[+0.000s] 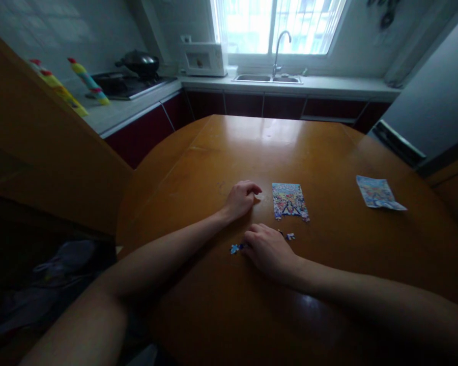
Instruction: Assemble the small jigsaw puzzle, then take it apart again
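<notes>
A partly assembled jigsaw puzzle (289, 199) with a busy, colourful picture lies flat on the wooden table; its near edge has a gap between two jutting corners. To its left my left hand (241, 198) rests on the table, fingers loosely bent, thumb apart, holding nothing visible. Nearer to me, my right hand (269, 249) is closed at the fingertips on a small dark puzzle piece (241, 246), mostly covered by the fingers. A light-blue puzzle piece (234, 249) lies just left of those fingertips. Another loose piece (290, 236) sits beyond the right hand, below the puzzle.
A creased picture sheet (377, 193) lies on the right of the round-edged wooden table (198, 168). Beyond are a counter with a sink (252, 78), a white microwave (203, 59) and a wok (140, 63) on the stove. Yellow bottles (88, 81) stand at left.
</notes>
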`<act>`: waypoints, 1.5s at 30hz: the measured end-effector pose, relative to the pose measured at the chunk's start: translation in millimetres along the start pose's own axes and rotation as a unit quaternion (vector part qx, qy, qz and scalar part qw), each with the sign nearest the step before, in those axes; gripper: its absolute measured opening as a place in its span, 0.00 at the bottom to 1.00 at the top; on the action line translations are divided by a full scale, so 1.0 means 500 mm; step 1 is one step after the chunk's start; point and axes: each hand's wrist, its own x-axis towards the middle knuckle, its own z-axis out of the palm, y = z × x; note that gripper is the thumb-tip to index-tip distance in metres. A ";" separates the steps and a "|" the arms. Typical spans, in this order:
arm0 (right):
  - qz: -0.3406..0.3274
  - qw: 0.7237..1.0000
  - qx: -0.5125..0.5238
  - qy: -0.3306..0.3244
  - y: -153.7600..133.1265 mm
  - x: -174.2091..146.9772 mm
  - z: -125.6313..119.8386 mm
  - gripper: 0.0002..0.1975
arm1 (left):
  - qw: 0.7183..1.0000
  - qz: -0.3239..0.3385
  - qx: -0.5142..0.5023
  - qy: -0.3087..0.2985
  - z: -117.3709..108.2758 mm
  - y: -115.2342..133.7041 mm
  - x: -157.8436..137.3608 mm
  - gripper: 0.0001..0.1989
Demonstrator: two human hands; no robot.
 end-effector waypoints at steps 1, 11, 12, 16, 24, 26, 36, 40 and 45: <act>0.007 1.000 -0.004 -0.005 -0.001 0.002 0.000 0.05 | 1.000 0.003 -0.001 0.001 0.000 -0.001 0.000 0.16; 0.015 0.998 -0.021 -0.060 -0.014 0.018 -0.019 0.08 | 1.000 0.006 -0.001 -0.005 -0.006 0.009 0.001 0.14; 0.016 0.998 -0.021 -0.057 -0.013 0.017 -0.017 0.08 | 1.000 0.005 -0.001 -0.006 -0.006 0.010 0.001 0.14; -0.001 0.999 0.012 -0.029 -0.002 0.011 -0.001 0.07 | 1.000 0.005 0.000 -0.010 -0.008 0.010 0.001 0.14; -0.030 0.979 0.196 0.048 0.043 -0.005 0.005 0.09 | 1.000 -0.002 -0.001 -0.014 -0.009 0.010 0.000 0.14; -0.007 0.963 0.256 0.085 0.077 -0.009 -0.012 0.09 | 1.000 0.002 -0.002 -0.015 -0.009 0.011 -0.001 0.14; 0.108 0.923 0.322 0.181 0.277 -0.039 -0.045 0.06 | 0.962 0.225 -0.003 -0.155 -0.020 0.039 -0.018 0.14; 0.096 0.923 0.327 0.179 0.280 -0.036 -0.038 0.07 | 0.939 0.273 0.008 -0.208 -0.022 0.055 -0.025 0.12; 0.095 0.920 0.332 0.187 0.273 -0.028 -0.036 0.06 | 0.939 0.273 0.027 -0.207 -0.018 0.051 -0.027 0.13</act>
